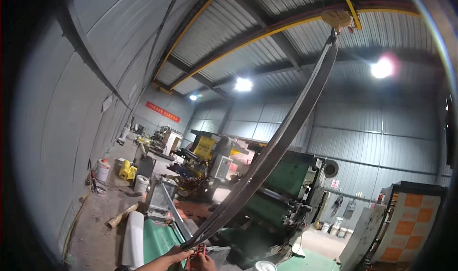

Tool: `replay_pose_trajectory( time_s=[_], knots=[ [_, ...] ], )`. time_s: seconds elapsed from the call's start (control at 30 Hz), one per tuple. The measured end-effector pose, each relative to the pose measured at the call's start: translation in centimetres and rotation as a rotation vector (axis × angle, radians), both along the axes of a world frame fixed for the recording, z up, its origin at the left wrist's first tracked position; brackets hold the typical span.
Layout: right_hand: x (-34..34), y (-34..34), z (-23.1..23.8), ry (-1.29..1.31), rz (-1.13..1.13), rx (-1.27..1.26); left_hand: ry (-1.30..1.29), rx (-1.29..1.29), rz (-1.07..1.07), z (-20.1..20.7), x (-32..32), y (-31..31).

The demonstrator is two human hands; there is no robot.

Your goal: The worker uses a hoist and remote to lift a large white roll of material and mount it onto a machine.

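A long grey lifting sling [281, 144] hangs from a yellow hoist block [336, 19] near the roof and slants down towards me. At its lower end my left hand [172, 257] is closed, its fingers right against the webbing and next to a red remote control [196, 252] with dark buttons. My right hand [206, 263] is wrapped round that remote control, thumb along its face. Both hands sit close together at the lower edge of the view, and the lower part of the remote control is cut off or covered by them.
Left of my hands lie a white roll [133, 240] and a green sheet [160, 242]. A large green machine [286, 175] stands ahead. Buckets [141, 183] and a yellow wrapped bundle [126, 171] line the left wall. At right is a rack with an orange-checked panel [408, 223].
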State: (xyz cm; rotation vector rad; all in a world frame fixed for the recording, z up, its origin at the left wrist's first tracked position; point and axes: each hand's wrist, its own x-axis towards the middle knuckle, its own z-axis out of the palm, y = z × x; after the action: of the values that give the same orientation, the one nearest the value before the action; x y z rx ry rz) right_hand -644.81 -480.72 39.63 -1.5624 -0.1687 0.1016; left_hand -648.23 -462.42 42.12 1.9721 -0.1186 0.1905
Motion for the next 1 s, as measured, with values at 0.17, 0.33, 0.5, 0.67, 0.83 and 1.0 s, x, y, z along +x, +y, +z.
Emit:
replay_pose_trajectory(
  time_s=[0.17, 0.33, 0.5, 0.67, 0.83, 1.0],
  knots=[
    [6.2, 1.8, -0.5, -0.036, -0.017, -0.021, -0.027, -0.176, -0.053, 0.4, 5.4, 1.4],
    [7.7, 3.9, 1.5, -0.073, 0.031, 0.089, -0.056, -0.311, -0.111, -1.8, 11.0, 3.5],
    [15.9, 6.6, -2.9, -0.041, 0.018, -0.233, -0.149, -0.332, -0.193, -7.8, 20.7, 7.2],
    [16.4, 13.6, 0.7, -0.28, -0.022, -0.131, -0.098, -0.236, -0.029, -1.2, 19.7, 13.6],
    [20.0, 19.0, 3.6, -0.215, -0.099, -0.098, 0.041, -0.298, -0.065, 1.1, 23.7, 18.6],
    [21.1, 23.6, 3.7, -0.154, -0.113, -0.085, 0.17, -0.311, -0.097, -0.2, 24.7, 24.1]
  ],
)
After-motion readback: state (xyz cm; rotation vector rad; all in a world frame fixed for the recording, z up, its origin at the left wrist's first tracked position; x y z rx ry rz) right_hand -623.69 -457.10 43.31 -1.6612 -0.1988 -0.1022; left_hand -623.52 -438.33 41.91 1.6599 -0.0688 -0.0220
